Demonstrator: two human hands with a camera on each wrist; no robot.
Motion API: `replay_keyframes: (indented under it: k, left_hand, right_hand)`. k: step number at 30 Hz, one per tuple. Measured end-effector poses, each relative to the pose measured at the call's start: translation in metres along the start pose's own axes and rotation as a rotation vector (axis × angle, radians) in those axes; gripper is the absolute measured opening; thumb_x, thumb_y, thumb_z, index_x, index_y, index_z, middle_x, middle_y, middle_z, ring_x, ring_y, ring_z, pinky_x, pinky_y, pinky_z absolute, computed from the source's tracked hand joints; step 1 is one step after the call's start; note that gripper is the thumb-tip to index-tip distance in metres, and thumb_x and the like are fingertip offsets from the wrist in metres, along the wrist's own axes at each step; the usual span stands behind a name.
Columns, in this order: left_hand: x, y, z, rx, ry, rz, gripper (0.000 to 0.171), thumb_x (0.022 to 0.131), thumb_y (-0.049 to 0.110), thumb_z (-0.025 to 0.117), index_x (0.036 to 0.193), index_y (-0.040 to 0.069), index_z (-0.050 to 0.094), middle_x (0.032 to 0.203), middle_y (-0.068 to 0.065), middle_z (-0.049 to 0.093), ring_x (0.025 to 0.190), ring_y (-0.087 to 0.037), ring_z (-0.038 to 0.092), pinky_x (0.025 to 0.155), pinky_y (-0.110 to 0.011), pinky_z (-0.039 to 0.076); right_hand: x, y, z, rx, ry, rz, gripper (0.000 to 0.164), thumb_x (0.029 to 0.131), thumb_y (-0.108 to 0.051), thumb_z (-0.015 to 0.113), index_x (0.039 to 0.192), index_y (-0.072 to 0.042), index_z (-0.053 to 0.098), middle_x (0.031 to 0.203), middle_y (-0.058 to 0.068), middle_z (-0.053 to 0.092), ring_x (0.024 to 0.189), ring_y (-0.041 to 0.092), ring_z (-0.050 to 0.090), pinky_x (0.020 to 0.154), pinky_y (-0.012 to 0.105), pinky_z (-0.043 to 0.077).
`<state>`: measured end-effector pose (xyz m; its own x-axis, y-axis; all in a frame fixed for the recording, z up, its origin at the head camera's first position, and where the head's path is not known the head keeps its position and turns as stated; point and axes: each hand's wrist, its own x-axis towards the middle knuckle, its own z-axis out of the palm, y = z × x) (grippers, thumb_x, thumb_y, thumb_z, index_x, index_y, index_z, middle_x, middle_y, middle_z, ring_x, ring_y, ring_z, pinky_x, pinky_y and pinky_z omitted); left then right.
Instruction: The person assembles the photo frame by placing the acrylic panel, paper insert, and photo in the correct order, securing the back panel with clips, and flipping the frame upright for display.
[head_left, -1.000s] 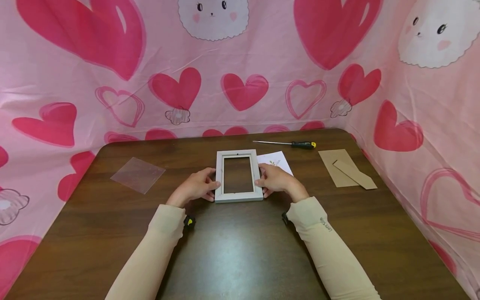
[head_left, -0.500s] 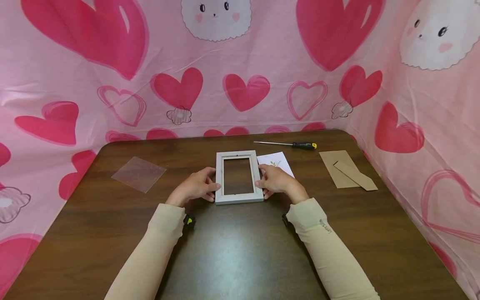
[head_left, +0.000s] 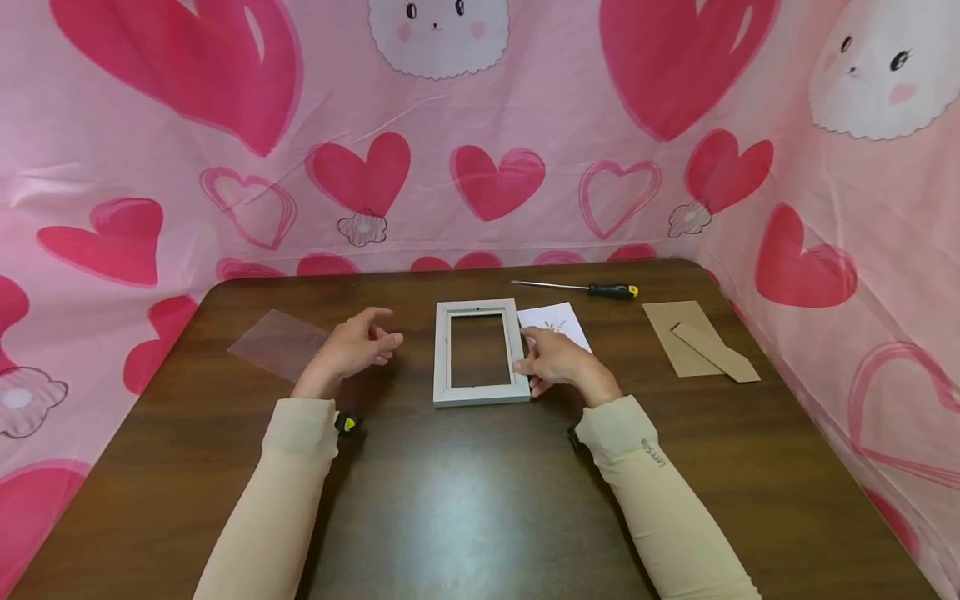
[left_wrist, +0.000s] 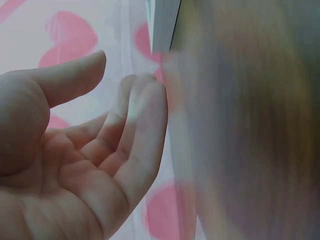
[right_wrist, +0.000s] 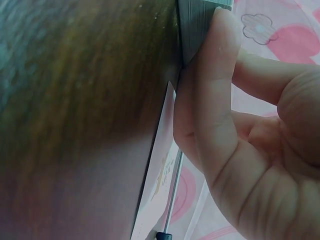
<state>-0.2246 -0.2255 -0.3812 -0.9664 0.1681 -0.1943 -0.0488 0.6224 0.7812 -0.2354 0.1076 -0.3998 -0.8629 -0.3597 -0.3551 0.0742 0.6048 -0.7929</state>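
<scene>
A pale grey picture frame [head_left: 444, 354] with an open middle lies flat on the dark wooden table. My right hand [head_left: 558, 358] holds its right side, thumb on the face and fingers along the outer edge; the right wrist view shows the fingertips at a corner of the frame [right_wrist: 197, 30]. Off to the left, my left hand [head_left: 356, 343] is raised over the table with loosely bent fingers and nothing in them. Its palm [left_wrist: 65, 200] faces the camera in the left wrist view. A clear plastic sheet [head_left: 270, 340] lies partly hidden behind that hand.
A white card with a printed sprig [head_left: 567, 317] lies right of the frame, partly covered by my right hand. Behind it is a screwdriver [head_left: 613, 291] with a black and yellow handle. At far right, a brown backing board [head_left: 670, 325] lies under a narrower brown strip [head_left: 716, 353].
My left hand has let go of the frame's left side and moved left, toward the clear sheet. My right hand stays on the frame, which has hardly moved.
</scene>
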Motion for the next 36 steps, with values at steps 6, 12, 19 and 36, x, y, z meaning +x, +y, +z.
replay_keyframes:
  k: [6,12,19,36]
  left_hand:
    - [-0.007,-0.017,-0.032,0.077,0.101,-0.011,0.058,0.094,0.038,0.060,0.140,0.011,0.038,0.110,-0.016,0.058,0.095,-0.033,0.059,0.084,-0.045,0.051]
    - [-0.019,-0.041,-0.071,0.174,0.222,-0.058,0.062,0.093,0.046,0.059,0.135,0.004,0.040,0.118,-0.022,0.055,0.106,-0.037,0.050,0.088,-0.054,0.046]
    - [-0.027,-0.081,-0.114,0.295,0.292,-0.135,0.069,0.092,0.049,0.058,0.130,-0.006,0.039,0.120,-0.031,0.048,0.106,-0.046,0.045,0.087,-0.060,0.045]
    - [-0.046,-0.132,-0.144,0.410,0.255,-0.287,0.087,0.087,0.055,0.061,0.129,-0.018,0.039,0.116,-0.040,0.040,0.099,-0.054,0.040,0.080,-0.065,0.046]
  right_hand:
    - [-0.001,0.000,-0.001,-0.001,0.002,0.000,0.073,0.088,-0.008,0.069,0.147,-0.007,0.027,0.094,0.019,0.054,0.058,0.023,0.061,0.056,0.037,0.058]
    - [0.000,0.000,-0.001,-0.021,0.005,0.001,0.072,0.088,-0.010,0.069,0.147,-0.008,0.028,0.096,0.019,0.054,0.058,0.023,0.062,0.055,0.036,0.058]
    - [-0.001,0.000,-0.001,-0.022,0.000,0.000,0.072,0.088,-0.010,0.069,0.147,-0.008,0.028,0.095,0.018,0.055,0.059,0.024,0.062,0.055,0.036,0.058]
    - [-0.002,-0.002,0.001,-0.025,0.012,0.005,0.072,0.088,-0.009,0.069,0.147,-0.007,0.027,0.093,0.017,0.057,0.057,0.023,0.061,0.055,0.036,0.057]
